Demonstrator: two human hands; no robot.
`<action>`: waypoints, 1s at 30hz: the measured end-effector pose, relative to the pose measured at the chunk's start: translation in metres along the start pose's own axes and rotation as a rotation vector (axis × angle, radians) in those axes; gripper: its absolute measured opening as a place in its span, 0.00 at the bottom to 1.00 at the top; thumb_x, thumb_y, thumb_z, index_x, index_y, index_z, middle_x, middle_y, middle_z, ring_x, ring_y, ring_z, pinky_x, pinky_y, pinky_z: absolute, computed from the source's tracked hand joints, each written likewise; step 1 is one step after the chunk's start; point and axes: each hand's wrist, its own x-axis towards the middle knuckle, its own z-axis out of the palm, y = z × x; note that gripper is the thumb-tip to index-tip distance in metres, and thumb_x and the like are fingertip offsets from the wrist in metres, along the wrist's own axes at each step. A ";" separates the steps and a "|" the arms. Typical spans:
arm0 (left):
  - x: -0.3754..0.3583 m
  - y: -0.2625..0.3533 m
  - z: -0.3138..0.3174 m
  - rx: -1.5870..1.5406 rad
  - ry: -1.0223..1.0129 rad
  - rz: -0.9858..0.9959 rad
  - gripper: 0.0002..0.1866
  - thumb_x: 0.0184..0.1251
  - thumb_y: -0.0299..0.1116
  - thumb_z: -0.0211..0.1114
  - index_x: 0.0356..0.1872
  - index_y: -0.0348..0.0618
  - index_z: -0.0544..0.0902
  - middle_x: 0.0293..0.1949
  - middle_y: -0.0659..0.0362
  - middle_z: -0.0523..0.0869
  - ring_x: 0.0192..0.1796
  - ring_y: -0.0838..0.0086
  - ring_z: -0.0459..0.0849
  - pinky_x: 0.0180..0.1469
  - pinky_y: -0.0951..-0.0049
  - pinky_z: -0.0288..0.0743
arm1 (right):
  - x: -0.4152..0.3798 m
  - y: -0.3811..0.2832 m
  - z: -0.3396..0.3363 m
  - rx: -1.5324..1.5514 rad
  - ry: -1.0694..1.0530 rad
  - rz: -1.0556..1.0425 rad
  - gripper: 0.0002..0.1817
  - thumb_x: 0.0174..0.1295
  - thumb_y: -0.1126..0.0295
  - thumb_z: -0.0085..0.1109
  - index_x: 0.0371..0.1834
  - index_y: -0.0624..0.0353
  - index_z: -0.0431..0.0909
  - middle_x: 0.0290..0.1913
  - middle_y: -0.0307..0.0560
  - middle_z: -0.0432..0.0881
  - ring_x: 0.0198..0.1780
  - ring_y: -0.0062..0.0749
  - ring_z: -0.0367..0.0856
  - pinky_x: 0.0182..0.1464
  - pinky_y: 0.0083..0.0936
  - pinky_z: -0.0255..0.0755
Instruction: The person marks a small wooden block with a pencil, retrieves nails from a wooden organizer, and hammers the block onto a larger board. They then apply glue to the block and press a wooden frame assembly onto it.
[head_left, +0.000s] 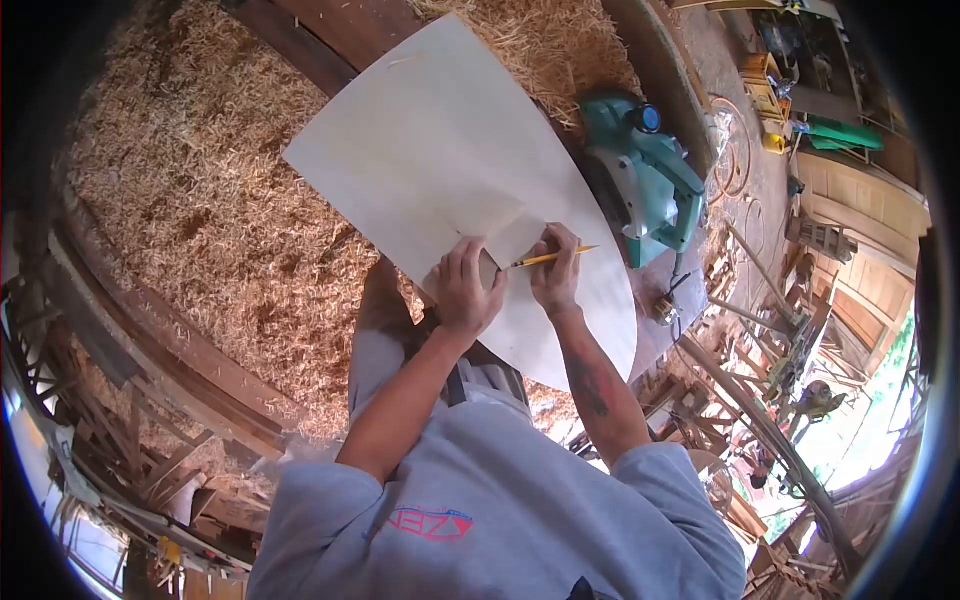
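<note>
A large pale sheet with curved edges lies in front of me, over the bench and close to my body. My left hand rests on it with the fingers bent round a small dark flat piece, mostly hidden. Just to the right, my right hand is closed on a yellow pencil. The pencil lies nearly level across the fingers; its tapered end points right and its pinkish end is near my left thumb. A lighter square patch shows on the sheet just beyond both hands.
A teal power planer stands right of the sheet, its cord trailing toward me. Wood shavings cover the floor at left and beyond. Long timber boards run along the left. Scrap wood, a hose and door panels are at right.
</note>
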 end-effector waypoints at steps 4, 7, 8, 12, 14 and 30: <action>0.002 0.002 -0.005 0.027 -0.034 0.017 0.36 0.48 0.33 0.74 0.62 0.43 0.71 0.57 0.55 0.76 0.56 0.61 0.77 0.55 0.60 0.65 | 0.000 -0.001 -0.003 -0.033 -0.014 -0.034 0.19 0.65 0.79 0.56 0.58 0.64 0.66 0.52 0.61 0.76 0.46 0.50 0.78 0.49 0.39 0.73; 0.001 0.002 -0.007 0.031 -0.037 0.024 0.36 0.48 0.33 0.73 0.63 0.43 0.71 0.57 0.55 0.76 0.56 0.61 0.77 0.55 0.61 0.64 | -0.002 -0.001 -0.003 -0.012 -0.030 -0.015 0.18 0.66 0.78 0.54 0.58 0.65 0.66 0.53 0.62 0.75 0.46 0.50 0.77 0.47 0.38 0.74; 0.002 0.001 -0.009 0.033 -0.043 0.021 0.36 0.48 0.33 0.73 0.63 0.43 0.71 0.57 0.55 0.76 0.56 0.61 0.77 0.55 0.61 0.64 | -0.002 -0.001 -0.002 -0.001 -0.029 -0.014 0.17 0.67 0.77 0.54 0.58 0.65 0.66 0.54 0.62 0.74 0.45 0.49 0.77 0.45 0.38 0.74; 0.002 0.002 -0.009 -0.001 -0.077 0.025 0.36 0.49 0.29 0.70 0.65 0.43 0.71 0.59 0.54 0.76 0.57 0.63 0.76 0.57 0.62 0.62 | -0.001 -0.006 -0.004 0.018 -0.028 0.009 0.18 0.67 0.77 0.54 0.58 0.66 0.65 0.54 0.62 0.74 0.44 0.48 0.77 0.42 0.35 0.74; 0.001 0.002 -0.008 -0.007 -0.071 0.036 0.36 0.51 0.26 0.65 0.67 0.42 0.70 0.62 0.55 0.77 0.56 0.65 0.77 0.58 0.65 0.59 | -0.003 -0.004 -0.002 0.070 -0.003 0.038 0.19 0.68 0.75 0.55 0.59 0.65 0.64 0.56 0.63 0.74 0.47 0.50 0.77 0.48 0.37 0.73; 0.021 -0.009 0.004 -0.021 0.090 0.114 0.14 0.63 0.26 0.65 0.50 0.47 0.83 0.48 0.60 0.82 0.47 0.64 0.83 0.54 0.63 0.69 | -0.033 -0.011 -0.005 0.099 -0.060 -0.037 0.42 0.46 0.72 0.75 0.65 0.62 0.62 0.61 0.57 0.72 0.61 0.52 0.73 0.65 0.44 0.64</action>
